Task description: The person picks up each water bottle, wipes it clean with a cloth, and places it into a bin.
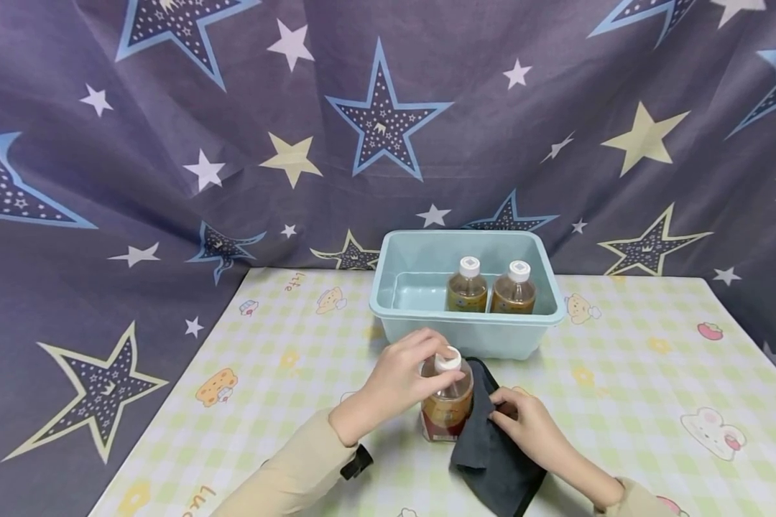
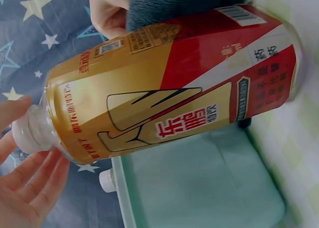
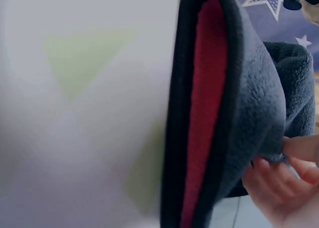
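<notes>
My left hand (image 1: 409, 375) grips the white cap of a drink bottle (image 1: 447, 411) that stands upright on the table. In the left wrist view the bottle (image 2: 164, 86) shows a gold and red label, and the fingers of the left hand (image 2: 31, 180) are round its cap. To the bottle's right, my right hand (image 1: 527, 424) pinches a dark grey cloth (image 1: 491, 438). The cloth lies against the bottle's side and trails onto the table. In the right wrist view the cloth (image 3: 259, 98) shows a red underside, with the right hand (image 3: 284, 188) holding its fold.
Behind the hands is a light blue plastic bin (image 1: 459, 334). Two capped bottles, one bottle (image 1: 468, 291) left of the other bottle (image 1: 514, 293), stand in its right part. A checked cloth (image 1: 627, 380) covers the table; a star-patterned curtain (image 1: 284, 108) hangs behind.
</notes>
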Tool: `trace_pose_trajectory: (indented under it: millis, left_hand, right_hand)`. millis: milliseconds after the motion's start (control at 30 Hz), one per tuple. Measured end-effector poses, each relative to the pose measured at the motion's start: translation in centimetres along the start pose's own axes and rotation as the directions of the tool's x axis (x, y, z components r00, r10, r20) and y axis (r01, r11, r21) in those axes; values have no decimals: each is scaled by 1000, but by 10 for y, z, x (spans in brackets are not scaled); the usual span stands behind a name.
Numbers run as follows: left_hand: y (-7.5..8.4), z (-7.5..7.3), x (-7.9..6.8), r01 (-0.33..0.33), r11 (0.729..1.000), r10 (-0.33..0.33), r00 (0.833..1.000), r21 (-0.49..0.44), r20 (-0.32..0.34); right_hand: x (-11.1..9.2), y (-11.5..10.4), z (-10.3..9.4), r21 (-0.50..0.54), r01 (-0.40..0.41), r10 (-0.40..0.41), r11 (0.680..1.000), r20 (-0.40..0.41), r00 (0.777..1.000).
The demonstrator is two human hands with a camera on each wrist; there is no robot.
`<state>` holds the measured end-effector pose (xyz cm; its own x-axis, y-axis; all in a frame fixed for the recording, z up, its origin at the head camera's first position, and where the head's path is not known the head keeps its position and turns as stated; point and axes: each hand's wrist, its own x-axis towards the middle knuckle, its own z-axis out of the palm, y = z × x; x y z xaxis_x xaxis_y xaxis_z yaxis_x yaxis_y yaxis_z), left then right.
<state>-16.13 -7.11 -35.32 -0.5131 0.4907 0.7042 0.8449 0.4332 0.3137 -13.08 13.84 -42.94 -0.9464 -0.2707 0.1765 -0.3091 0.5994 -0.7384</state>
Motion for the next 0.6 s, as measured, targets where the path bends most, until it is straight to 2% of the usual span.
trace_pose_trajectory:
  millis: [200,400,600]
  left_hand:
    - [4,-2,2,-2,997,6,999,78,-48]
    - [9,-1,2,29,987,-16,996,157,-85]
    - [9,-1,0,63,987,-50,995,146,-92]
  right_hand:
    - [-7,0,-14,107,-11,15,994,-32,999]
    - [-14,1,-21,99,-28,38,995,-102,994]
    - [-17,1,-24,79,3,8,997,-149,989]
